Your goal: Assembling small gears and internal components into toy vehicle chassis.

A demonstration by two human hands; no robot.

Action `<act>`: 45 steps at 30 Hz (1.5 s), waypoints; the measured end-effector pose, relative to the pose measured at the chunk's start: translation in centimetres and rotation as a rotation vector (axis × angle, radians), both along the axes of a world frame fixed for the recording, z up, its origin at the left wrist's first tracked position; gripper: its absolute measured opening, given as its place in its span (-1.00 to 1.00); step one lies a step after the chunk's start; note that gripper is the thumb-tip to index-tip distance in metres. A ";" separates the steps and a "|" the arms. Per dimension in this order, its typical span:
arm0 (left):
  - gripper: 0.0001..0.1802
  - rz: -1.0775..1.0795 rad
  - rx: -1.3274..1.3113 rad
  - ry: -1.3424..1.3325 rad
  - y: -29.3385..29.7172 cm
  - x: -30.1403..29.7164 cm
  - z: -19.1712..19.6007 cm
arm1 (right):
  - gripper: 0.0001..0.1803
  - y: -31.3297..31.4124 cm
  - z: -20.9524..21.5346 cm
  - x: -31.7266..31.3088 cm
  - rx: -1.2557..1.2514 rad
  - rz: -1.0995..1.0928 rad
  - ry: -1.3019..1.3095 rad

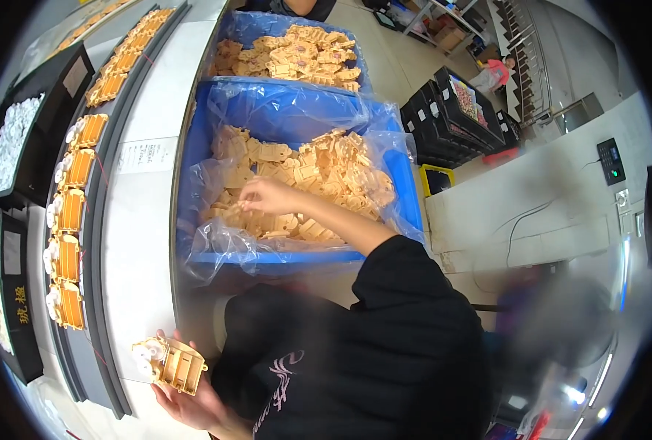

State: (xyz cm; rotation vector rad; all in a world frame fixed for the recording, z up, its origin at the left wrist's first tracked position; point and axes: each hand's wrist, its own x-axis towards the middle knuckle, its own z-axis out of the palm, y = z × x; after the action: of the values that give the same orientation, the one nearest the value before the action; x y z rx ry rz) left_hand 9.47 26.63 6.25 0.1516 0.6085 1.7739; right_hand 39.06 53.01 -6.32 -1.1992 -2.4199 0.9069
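On the palm side of my left hand [198,402] rests a pale orange plastic housing [184,368] with open compartments, gripped at its edges near the bench. White gears [148,353] sit at its left end. My right hand [269,196] reaches into a blue bin [412,194] lined with clear plastic film. Its fingers are bent and pinched together at the left side of a heap of pale orange plastic parts [319,165]; what lies between the fingertips is too hidden to make out.
Left of the bench [141,242], a dark conveyor track [97,293] carries a row of orange housings [67,257]. Black boxes [11,279] of small pale parts stand beyond it. A second bin of orange parts [297,55] is farther off, with stacked black crates [451,110] at right.
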 end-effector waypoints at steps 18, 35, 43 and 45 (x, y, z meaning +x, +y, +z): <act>-0.35 -0.193 0.075 -0.184 1.9 4.7 0.5 | -0.69 -14.8 17.3 -11.8 -0.522 -0.179 0.764; -0.26 -0.049 0.086 -0.058 1.9 5.3 -1.1 | -0.76 -15.9 13.7 -12.7 -0.128 -0.121 0.577; -0.37 0.011 0.049 0.161 1.4 5.1 -1.3 | -0.70 -15.6 14.8 -14.6 -0.579 -0.207 0.839; -0.38 0.010 0.025 0.224 1.0 4.8 -1.2 | -0.66 -15.1 14.0 -13.9 -0.691 0.021 0.752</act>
State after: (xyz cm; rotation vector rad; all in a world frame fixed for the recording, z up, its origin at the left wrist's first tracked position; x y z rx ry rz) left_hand 14.25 27.65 5.07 0.3681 0.7484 1.7878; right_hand 25.19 37.95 7.71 -0.7734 -1.5503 1.8797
